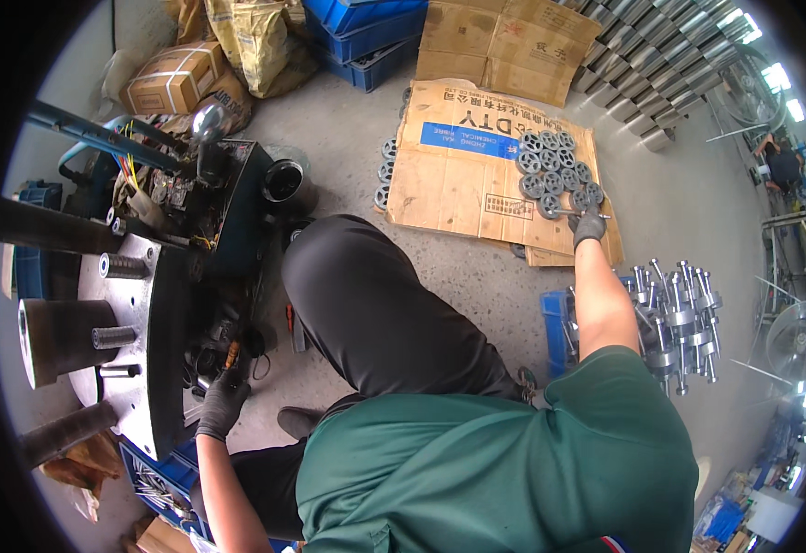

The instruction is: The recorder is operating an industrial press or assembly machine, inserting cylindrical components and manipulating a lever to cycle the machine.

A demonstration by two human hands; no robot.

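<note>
My right hand (589, 227), in a dark glove, reaches out over a flattened cardboard sheet (440, 198). Its fingers are closed on a thin metal rod (564, 212) at the near edge of a cluster of grey spoked wheels (549, 161). Whether it also grips a wheel, I cannot tell. On the other side, my gloved left hand (224, 402) is low beside the machine, closed round a small orange-brown handle (233, 354). The far end of that handle is lost among dark parts. Close by stands the machine's steel plate (149, 346) with thick posts.
Shafts fitted with rollers (682, 318) stand at my right, next to a blue crate (557, 323). Stacked metal tubes (652, 64) rise at the far right. Blue bins (366, 46), a taped box (172, 78) and a black bucket (285, 182) lie ahead. Another person (781, 164) is far right.
</note>
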